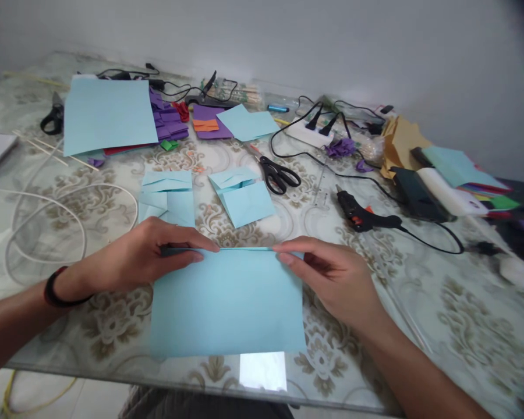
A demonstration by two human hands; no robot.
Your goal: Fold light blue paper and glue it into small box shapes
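Observation:
A light blue sheet of paper (229,308) lies before me with a narrow fold along its far edge. My left hand (144,253) pinches that edge near the left end, thumb on the near side. At the right end of the same edge, the thumb and fingertips of my right hand (327,270) are closed on the paper. Beyond the sheet lie two smaller folded blue papers, one (179,201) behind my left hand and the other (244,201) near the middle. Black-handled scissors (279,174) rest just past them.
A black glue gun (367,215) lies at right, its cable trailing right. A white power strip (310,132) with plugs sits near the wall. Stacked blue paper (109,116) and purple pieces (168,119) are at back left. A white cable (82,233) loops on the left.

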